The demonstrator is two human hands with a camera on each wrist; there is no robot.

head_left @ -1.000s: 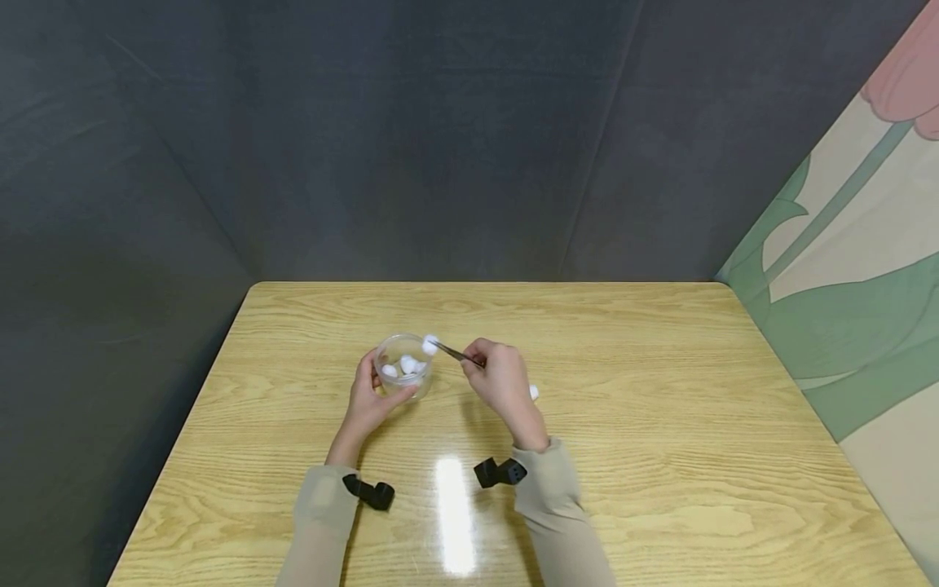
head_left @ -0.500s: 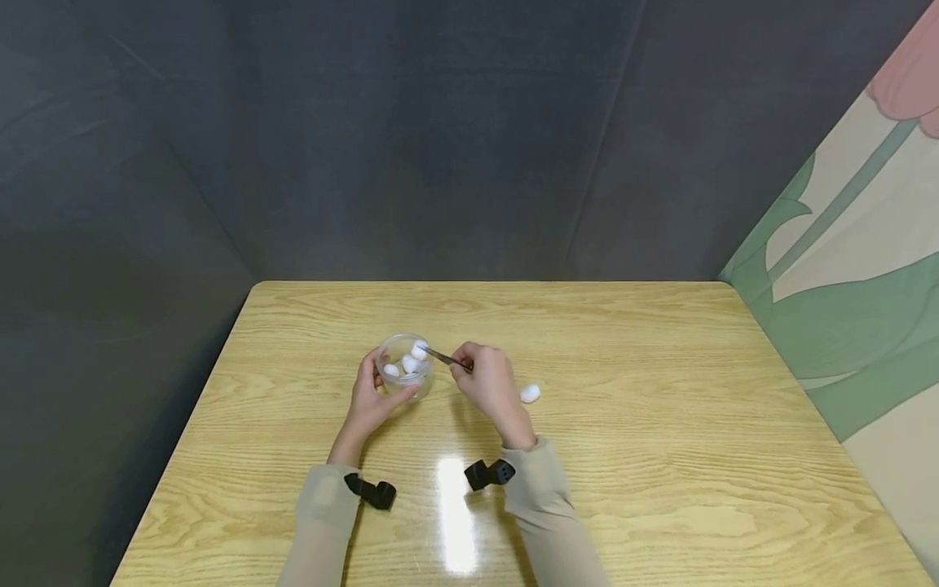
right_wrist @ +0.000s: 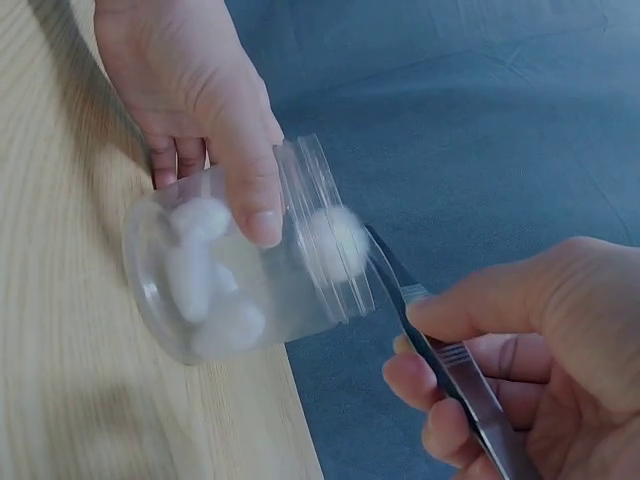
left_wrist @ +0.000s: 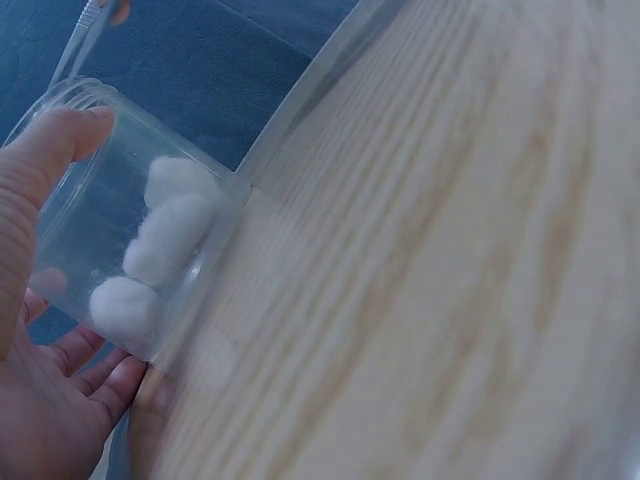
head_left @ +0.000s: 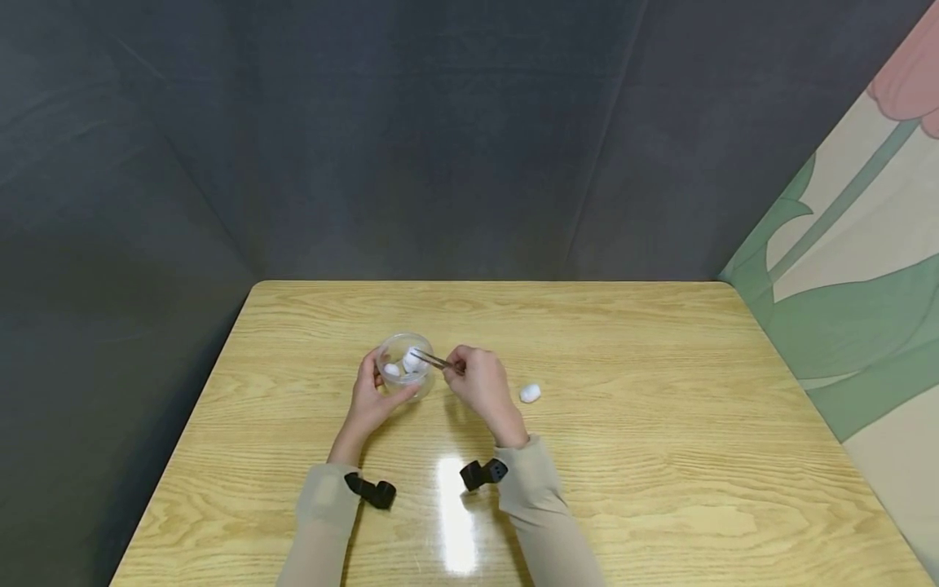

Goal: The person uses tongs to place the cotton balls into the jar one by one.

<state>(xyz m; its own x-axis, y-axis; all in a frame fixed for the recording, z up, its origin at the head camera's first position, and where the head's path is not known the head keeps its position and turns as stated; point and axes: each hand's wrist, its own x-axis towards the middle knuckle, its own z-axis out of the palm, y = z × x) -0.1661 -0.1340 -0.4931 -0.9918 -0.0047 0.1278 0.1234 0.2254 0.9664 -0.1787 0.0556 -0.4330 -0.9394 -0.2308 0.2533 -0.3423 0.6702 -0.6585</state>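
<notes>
A clear plastic jar [head_left: 421, 388] stands on the table with white cotton balls [left_wrist: 170, 235] lying at its bottom. My left hand [head_left: 372, 403] grips it from the left, thumb across the near side and fingers behind. Between the thumb and fingers of my right hand [head_left: 484, 387] is a pair of metal tweezers [right_wrist: 470, 385], pinched midway. Its tips reach into the jar's mouth, where another cotton ball [right_wrist: 337, 243] sits just inside the threaded neck. In the head view the two prongs look spread apart. Whether they still touch that ball I cannot tell.
One loose cotton ball [head_left: 530, 393] lies on the wooden table [head_left: 660, 408], right of my right hand. Dark cloth [head_left: 440, 147] hangs behind the table and at its left. A flower-patterned cloth [head_left: 866, 326] borders the right side.
My right hand has moved left, carrying a cotton ball in the tweezers from the jar's rim into its mouth. The tweezers' prongs have spread. The left hand and jar hold almost still.
</notes>
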